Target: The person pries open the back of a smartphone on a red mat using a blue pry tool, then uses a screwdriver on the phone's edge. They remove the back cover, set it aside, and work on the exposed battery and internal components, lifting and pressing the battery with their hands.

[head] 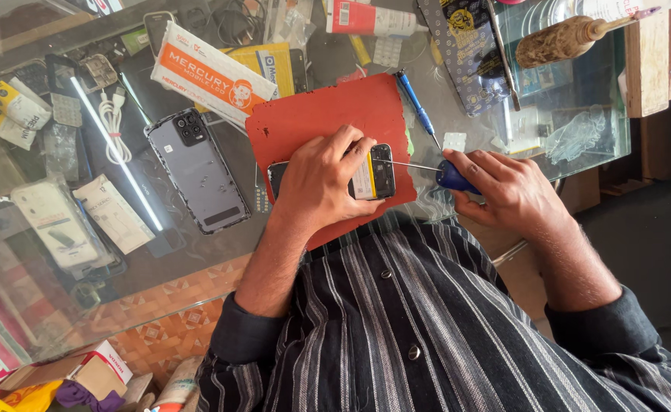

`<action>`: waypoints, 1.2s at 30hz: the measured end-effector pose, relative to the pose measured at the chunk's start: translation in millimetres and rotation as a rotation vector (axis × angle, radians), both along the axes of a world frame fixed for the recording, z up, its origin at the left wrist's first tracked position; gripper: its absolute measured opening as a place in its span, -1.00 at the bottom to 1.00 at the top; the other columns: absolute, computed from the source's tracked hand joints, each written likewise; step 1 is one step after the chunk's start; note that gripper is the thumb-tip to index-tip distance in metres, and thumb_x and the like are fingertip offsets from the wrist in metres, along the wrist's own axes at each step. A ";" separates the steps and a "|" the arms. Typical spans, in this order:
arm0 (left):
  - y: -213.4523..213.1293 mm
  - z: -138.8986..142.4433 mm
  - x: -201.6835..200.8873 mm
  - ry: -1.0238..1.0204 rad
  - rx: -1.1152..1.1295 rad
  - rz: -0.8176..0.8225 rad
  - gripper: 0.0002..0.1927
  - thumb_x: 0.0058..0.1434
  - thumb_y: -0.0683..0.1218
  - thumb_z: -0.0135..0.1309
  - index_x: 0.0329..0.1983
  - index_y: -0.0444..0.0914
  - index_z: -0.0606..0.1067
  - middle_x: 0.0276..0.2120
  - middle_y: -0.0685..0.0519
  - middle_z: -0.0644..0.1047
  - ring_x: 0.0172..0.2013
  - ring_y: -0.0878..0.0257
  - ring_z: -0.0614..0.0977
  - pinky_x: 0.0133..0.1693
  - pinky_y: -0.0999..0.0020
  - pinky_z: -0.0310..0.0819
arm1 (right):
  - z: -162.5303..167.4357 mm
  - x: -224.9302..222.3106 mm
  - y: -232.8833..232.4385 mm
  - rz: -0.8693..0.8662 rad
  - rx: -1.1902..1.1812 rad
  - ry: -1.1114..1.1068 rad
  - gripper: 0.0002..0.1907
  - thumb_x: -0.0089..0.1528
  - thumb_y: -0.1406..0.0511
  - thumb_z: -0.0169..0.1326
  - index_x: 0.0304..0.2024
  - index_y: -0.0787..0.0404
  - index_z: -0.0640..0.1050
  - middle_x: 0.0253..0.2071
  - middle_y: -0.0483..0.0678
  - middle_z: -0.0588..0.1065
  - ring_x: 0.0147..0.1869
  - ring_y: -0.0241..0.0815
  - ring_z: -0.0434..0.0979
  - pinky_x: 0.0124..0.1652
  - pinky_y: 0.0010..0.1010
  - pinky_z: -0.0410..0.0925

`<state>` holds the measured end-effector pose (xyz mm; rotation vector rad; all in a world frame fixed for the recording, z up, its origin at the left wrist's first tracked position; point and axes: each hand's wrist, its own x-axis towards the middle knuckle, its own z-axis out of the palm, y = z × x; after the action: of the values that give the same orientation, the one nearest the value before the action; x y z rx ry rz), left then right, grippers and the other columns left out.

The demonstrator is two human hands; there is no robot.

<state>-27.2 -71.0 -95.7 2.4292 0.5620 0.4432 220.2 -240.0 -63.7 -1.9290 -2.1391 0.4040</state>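
An opened phone point(375, 172) with its yellow-and-white battery showing lies on a red mat point(316, 118) on the glass counter. My left hand point(319, 183) presses down on the phone and covers most of it. My right hand point(496, 187) grips a blue-handled screwdriver point(451, 175). Its thin shaft runs left, and the tip meets the phone's right end.
A grey phone back cover point(198, 169) lies left of the mat. A second blue screwdriver point(418, 107) rests behind it. An orange-and-white box point(212, 74), a white cable point(112, 126), plastic packets point(83, 217) and a wooden-handled tool point(561, 40) crowd the glass counter point(458, 141).
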 end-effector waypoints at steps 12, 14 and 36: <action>-5.4 1.6 -6.6 -0.024 -0.009 -0.006 -0.21 -0.25 0.11 0.49 0.04 -0.30 0.51 -0.11 0.05 0.45 -0.21 0.12 0.59 -0.16 0.16 0.51 | -0.4 7.7 -3.1 -0.013 0.021 0.008 -0.33 0.08 0.29 0.25 0.26 0.24 0.46 -0.19 0.00 0.54 -0.23 0.01 0.60 -0.34 -0.20 0.45; -6.3 2.0 -4.8 -0.027 -0.008 0.003 -0.19 -0.27 0.11 0.49 0.06 -0.31 0.51 -0.10 0.04 0.44 -0.21 0.12 0.59 -0.15 0.16 0.51 | 0.5 12.0 -3.6 0.045 0.014 0.057 -0.34 0.05 0.30 0.25 0.23 0.20 0.48 -0.23 -0.03 0.54 -0.26 -0.02 0.59 -0.35 -0.22 0.45; -10.2 -1.4 -5.4 -0.020 -0.008 -0.007 -0.21 -0.27 0.10 0.50 0.04 -0.28 0.51 -0.11 0.05 0.45 -0.27 0.08 0.58 -0.19 0.13 0.48 | -1.8 8.3 -6.1 0.037 -0.002 0.031 -0.38 0.08 0.28 0.28 0.22 0.21 0.51 -0.19 -0.02 0.57 -0.21 -0.02 0.63 -0.34 -0.22 0.47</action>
<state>-32.6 -81.3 -97.2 2.4156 0.5456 0.4603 228.5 -246.1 -65.5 -1.8738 -2.1589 0.4404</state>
